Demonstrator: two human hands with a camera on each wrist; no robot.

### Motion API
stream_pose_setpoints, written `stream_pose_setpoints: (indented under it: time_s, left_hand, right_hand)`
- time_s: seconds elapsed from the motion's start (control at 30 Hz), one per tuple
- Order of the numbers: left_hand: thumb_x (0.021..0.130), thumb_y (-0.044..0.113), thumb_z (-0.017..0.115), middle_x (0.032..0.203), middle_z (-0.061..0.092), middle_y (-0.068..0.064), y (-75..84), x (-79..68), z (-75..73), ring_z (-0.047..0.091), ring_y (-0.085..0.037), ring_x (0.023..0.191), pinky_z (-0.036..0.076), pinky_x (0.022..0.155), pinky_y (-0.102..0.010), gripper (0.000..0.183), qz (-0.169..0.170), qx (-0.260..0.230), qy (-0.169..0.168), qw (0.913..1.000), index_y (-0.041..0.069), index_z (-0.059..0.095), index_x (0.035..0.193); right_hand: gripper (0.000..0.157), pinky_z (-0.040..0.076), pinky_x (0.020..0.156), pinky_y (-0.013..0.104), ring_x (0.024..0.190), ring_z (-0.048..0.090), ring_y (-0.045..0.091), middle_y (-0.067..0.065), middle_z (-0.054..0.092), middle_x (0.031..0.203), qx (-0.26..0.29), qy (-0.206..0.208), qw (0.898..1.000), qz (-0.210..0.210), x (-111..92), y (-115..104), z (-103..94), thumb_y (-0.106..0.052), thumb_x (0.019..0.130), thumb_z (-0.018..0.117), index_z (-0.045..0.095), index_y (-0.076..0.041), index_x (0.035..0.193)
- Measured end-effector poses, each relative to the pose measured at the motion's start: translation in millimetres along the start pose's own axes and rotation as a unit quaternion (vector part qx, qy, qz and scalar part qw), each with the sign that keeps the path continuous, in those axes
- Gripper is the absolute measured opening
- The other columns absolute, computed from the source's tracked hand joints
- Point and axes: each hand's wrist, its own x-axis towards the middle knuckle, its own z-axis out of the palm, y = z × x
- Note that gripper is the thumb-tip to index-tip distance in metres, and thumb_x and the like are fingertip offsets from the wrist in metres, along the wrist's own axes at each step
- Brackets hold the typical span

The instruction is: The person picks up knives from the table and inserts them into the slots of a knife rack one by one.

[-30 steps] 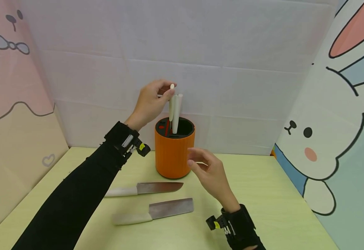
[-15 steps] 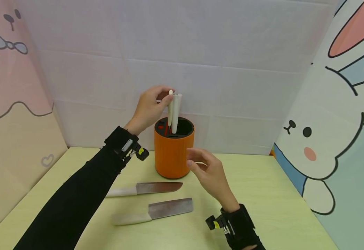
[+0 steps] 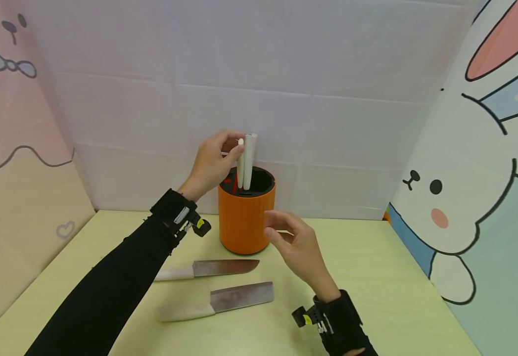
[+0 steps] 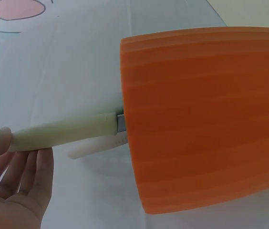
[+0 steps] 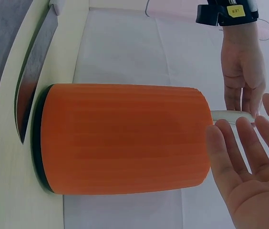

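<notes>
My left hand (image 3: pixel 211 159) pinches the pale handle of a knife (image 4: pixel 67 131) between thumb and fingertips. That knife stands upright in an orange round knife block (image 3: pixel 246 225); in the left wrist view only a sliver of blade shows above the rim. Just right of it another white handle (image 3: pixel 250 163) rises from the block. My right hand (image 3: pixel 298 247) is held beside the block's right side, fingers loosely bent and gripping nothing. In the right wrist view its fingers (image 5: pixel 218 148) overlap the block's rim; whether they touch it I cannot tell.
Two white-handled knives lie on the pale table (image 3: pixel 374 287) in front of the block: a pointed one (image 3: pixel 225 267) and a cleaver (image 3: pixel 242 297) nearer me. Both blades point right. A white wall covering (image 3: pixel 330 148) stands close behind the block, with cartoon-printed panels at both sides.
My left hand has moved down and slightly left with the knife, whose handle now sits lower, close to the top of the block. My right hand has stayed in place.
</notes>
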Motion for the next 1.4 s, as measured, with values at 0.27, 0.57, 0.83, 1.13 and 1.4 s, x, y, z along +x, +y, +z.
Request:
stream_pose_setpoints:
  time_s: [0.27,0.57,0.83,1.13,1.4]
  left_hand:
    - [0.099,0.023,0.056,0.104,0.060,0.005,-5.9,-4.8,3.7,0.057,-0.005,0.092,0.052,0.079,-0.024,0.029,-0.005,-0.001,0.000,1.0000,0.019,0.054,0.127]
    - [0.099,0.027,0.056,0.106,0.058,0.004,-10.2,-3.1,5.4,0.056,-0.006,0.095,0.050,0.082,-0.025,0.030,-0.017,0.001,-0.001,0.9999,0.019,0.052,0.127]
    - [0.098,0.027,0.058,0.109,0.058,0.003,-11.1,-5.4,4.8,0.057,-0.008,0.096,0.051,0.081,-0.025,0.035,-0.043,0.008,-0.009,0.9990,0.019,0.050,0.131]
    - [0.098,0.028,0.057,0.118,0.057,-0.001,-17.1,-8.7,4.1,0.056,-0.011,0.100,0.051,0.083,-0.029,0.046,-0.061,0.024,-0.028,0.9974,0.020,0.043,0.141]
    - [0.098,0.030,0.056,0.122,0.056,-0.003,-19.3,-9.7,2.1,0.056,-0.014,0.102,0.051,0.083,-0.031,0.051,-0.064,0.026,-0.038,0.9969,0.021,0.038,0.144]
  right_hand:
    - [0.032,0.053,0.084,0.043,0.098,0.061,0.023,0.015,0.061,0.113,-0.001,-0.001,1.000,-0.002,0,-1,-0.6,0.003,0.090,0.062,0.059,-0.003,0.122]
    - [0.032,0.053,0.083,0.042,0.097,0.061,0.025,0.017,0.061,0.111,-0.001,0.000,1.000,0.002,0,-2,-0.6,0.004,0.090,0.062,0.059,-0.003,0.121]
    - [0.031,0.053,0.084,0.043,0.097,0.061,0.024,0.017,0.061,0.113,0.000,0.001,1.000,0.003,0,-1,0.1,0.003,0.090,0.062,0.059,-0.003,0.121]
    - [0.032,0.053,0.083,0.042,0.097,0.061,0.024,0.011,0.061,0.112,0.002,-0.001,1.000,-0.003,0,-2,0.4,0.004,0.090,0.063,0.060,-0.003,0.121]
    - [0.031,0.053,0.084,0.043,0.097,0.061,0.023,0.010,0.061,0.113,-0.002,-0.001,1.000,0.001,0,-3,0.0,0.002,0.090,0.063,0.060,-0.004,0.120]
